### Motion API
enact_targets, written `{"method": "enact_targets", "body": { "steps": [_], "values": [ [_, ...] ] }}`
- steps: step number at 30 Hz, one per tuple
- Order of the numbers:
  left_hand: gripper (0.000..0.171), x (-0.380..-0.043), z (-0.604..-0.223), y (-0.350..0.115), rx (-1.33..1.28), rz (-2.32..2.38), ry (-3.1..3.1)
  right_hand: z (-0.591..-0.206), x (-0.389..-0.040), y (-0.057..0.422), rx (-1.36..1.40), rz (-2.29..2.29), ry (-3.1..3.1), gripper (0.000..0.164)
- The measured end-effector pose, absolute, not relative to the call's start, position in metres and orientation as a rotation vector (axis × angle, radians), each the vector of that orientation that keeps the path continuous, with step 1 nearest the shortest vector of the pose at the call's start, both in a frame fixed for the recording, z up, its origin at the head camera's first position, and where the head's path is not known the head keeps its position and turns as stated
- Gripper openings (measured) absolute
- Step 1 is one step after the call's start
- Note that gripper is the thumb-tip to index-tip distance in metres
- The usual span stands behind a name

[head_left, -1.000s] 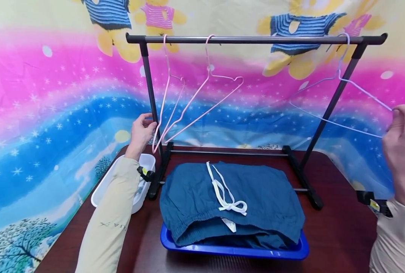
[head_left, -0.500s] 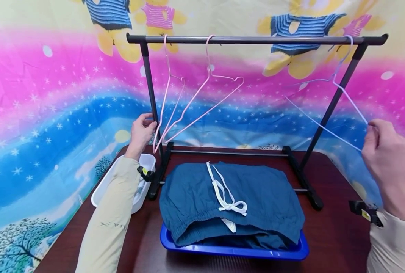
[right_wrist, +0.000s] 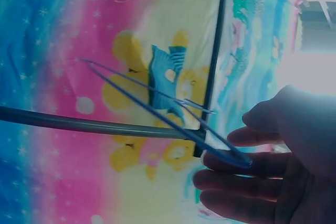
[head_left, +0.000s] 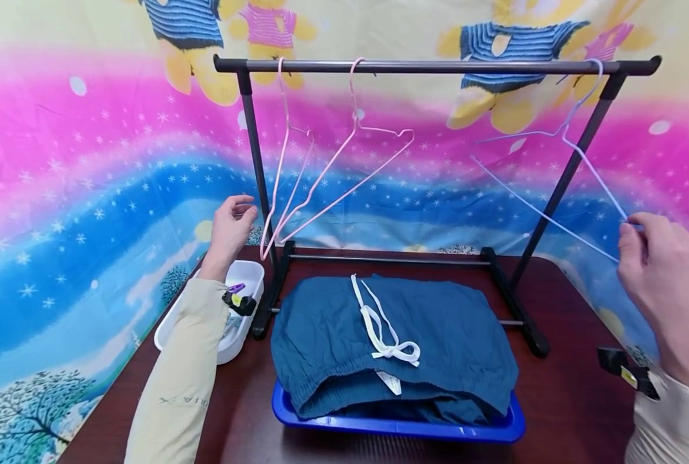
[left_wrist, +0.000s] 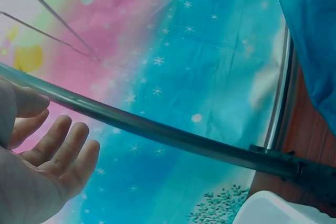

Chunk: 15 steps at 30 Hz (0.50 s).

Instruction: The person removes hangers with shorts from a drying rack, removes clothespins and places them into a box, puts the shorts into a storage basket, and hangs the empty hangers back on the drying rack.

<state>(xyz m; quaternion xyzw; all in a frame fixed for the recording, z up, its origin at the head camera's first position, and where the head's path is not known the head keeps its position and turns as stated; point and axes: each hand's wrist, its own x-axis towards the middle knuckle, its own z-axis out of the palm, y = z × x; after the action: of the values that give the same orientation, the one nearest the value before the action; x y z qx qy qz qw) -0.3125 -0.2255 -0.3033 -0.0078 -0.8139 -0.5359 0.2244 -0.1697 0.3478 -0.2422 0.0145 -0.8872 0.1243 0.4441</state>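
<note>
A lilac wire hanger (head_left: 596, 169) hangs by its hook at the right end of the rail, and my right hand (head_left: 666, 277) holds its near corner. In the right wrist view, that corner of the hanger (right_wrist: 178, 124) lies across the fingers (right_wrist: 241, 184). My left hand (head_left: 232, 225), fingers loosely bent, is beside the rack's left post (left_wrist: 157, 129) and holds nothing. Two pink hangers hang towards the left of the rail: one (head_left: 283, 161) near the post, another (head_left: 352, 132) farther right.
The black clothes rack (head_left: 431, 66) stands on a dark red table (head_left: 576, 386). Folded dark blue drawstring trousers or shorts (head_left: 448, 335) fill a blue tray (head_left: 396, 428) in front. Beneath my left forearm is a white bin (head_left: 254, 274) with a purple clothespin (head_left: 236, 288).
My right hand has moved left and down, swinging the lilac hanger's near corner with it. My left hand has drawn slightly left, away from the post, and the purple clothespin now shows.
</note>
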Motion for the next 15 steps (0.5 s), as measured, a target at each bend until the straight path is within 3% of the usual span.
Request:
{"method": "enact_targets", "body": {
  "steps": [8, 15],
  "values": [
    [0.038, -0.291, -0.301, -0.231, -0.062, -1.502, -2.225, -0.24, -0.149, 0.336, -0.056, 0.383, -2.05, 0.046],
    [0.037, -0.267, -0.297, -0.233, -0.088, -1.525, -2.186, -0.243, -0.151, 0.333, 0.238, 0.397, -2.033, 0.034]
  ]
}}
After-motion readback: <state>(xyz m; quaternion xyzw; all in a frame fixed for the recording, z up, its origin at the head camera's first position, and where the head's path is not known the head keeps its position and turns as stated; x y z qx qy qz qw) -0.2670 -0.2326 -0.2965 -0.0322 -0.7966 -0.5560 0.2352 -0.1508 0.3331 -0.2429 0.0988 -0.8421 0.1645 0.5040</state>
